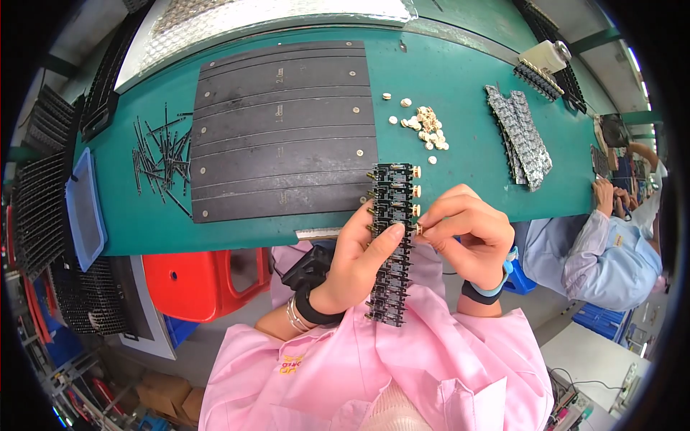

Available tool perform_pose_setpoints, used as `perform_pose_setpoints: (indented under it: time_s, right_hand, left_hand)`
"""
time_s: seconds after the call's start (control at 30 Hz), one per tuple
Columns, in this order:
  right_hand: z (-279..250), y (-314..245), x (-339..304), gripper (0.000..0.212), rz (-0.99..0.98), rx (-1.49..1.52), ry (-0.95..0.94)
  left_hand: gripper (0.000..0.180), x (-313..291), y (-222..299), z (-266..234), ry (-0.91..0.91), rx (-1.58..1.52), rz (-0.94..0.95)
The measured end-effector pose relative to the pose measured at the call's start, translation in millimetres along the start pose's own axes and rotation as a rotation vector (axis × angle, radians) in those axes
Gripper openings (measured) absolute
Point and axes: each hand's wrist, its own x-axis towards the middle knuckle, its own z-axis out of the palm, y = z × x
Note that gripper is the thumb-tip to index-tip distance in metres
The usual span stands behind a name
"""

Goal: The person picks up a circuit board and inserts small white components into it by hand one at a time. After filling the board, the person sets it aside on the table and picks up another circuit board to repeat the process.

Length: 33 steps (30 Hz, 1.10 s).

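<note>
A long strip of dark green circuit boards point(392, 287) stands almost upright in front of my chest, above the table's near edge. My left hand point(348, 262) grips it around its middle, thumb across the face. Several gold round pieces stick out along the strip's upper right edge. At that edge my right hand point(471, 233) is closed, thumb and forefinger pinching one small gold round piece against the strip. Whether that piece is seated in the board cannot be made out. A loose pile of similar gold and white round pieces point(429, 129) lies on the table beyond my right hand.
On the green table point(453, 72) lies a dark grooved plate point(284, 129). Thin black sticks point(165, 158) are scattered left of it, near a blue tray point(86, 208). Silvery board strips point(519, 136) lie at right. A red stool point(190, 284) stands below; a co-worker point(611, 251) sits at right.
</note>
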Motion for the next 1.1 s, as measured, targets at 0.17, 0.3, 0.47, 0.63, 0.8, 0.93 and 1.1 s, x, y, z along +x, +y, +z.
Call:
perform_pose_setpoints:
  time_s: [0.17,0.3,0.47,0.63,0.8,0.93,1.1]
  right_hand:
    - [-0.5,1.0,0.5,0.015,-0.032,-0.020,0.011]
    - [-1.5,0.3,2.1,0.015,-0.043,-0.055,-0.024]
    - [-3.7,-0.3,1.9,0.015,-0.051,-0.059,-0.039]
    - [-2.0,-3.3,4.2,0.015,-0.045,-0.054,-0.037]
    - [0.4,0.5,-3.4,0.017,0.055,0.053,0.034]
    - [4.5,2.8,-7.3,0.015,0.046,0.070,0.085]
    - [5.3,-1.1,-7.2,0.015,0.091,0.115,0.098]
  left_hand:
    - [0.024,-0.6,-0.9,-1.0,-0.015,0.035,-0.001]
    - [0.024,-0.1,-1.5,-0.5,0.005,0.032,0.002]
    - [0.024,-0.2,-0.7,-0.8,-0.011,0.056,-0.019]
    - [0.025,0.2,-1.4,-1.0,-0.005,0.039,-0.013]
    - [0.026,0.5,-1.4,-2.0,-0.026,0.039,-0.001]
    - [0.026,0.2,-0.9,2.8,0.004,0.078,0.021]
    - [0.026,1.0,-1.5,3.8,0.014,0.078,0.042]
